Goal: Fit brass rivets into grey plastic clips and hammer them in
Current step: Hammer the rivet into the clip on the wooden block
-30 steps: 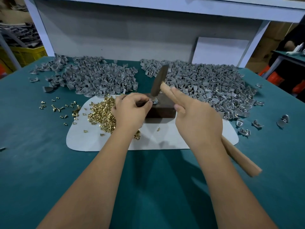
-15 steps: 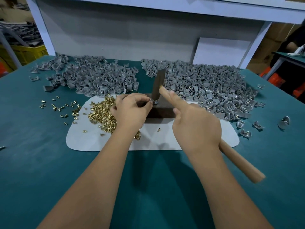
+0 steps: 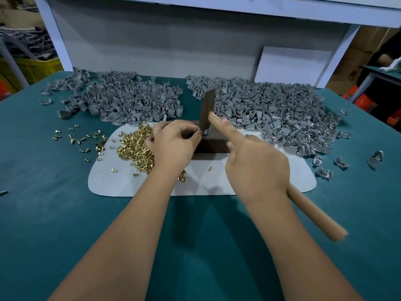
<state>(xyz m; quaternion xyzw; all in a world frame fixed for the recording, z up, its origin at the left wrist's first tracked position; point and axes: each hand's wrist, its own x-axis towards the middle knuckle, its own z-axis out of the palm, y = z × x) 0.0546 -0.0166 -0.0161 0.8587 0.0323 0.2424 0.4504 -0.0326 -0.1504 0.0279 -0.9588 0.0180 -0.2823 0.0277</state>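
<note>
Grey clip [image 3: 205,132] sits on the dark block [image 3: 213,144], at its far edge, with the hammer [image 3: 207,109] head down on it or just above; contact not clear. Rivet inside the clip not visible from here.

Left hand [image 3: 173,144] pinches the clip's left side, fingertips [image 3: 196,135] right beside the hammer face. Right hand [image 3: 258,168] is wrapped around the wooden handle, forefinger laid along it towards the head.

Risks, as judged:
- Pinching fingers are the nearest thing to the strike. A blow landing slightly left would catch them.
- Clip is small and held from one side only; a glancing hit could tip it or flick it off the block.
- If the rivet sits crooked, a blow may bend it rather than seat it.

Loose brass rivets [image 3: 136,144] heaped on the white mat [image 3: 112,181] under the left wrist; a sweep could scatter more onto the green table [image 3: 43,213]. Clip piles [image 3: 271,111] lie behind.
</note>
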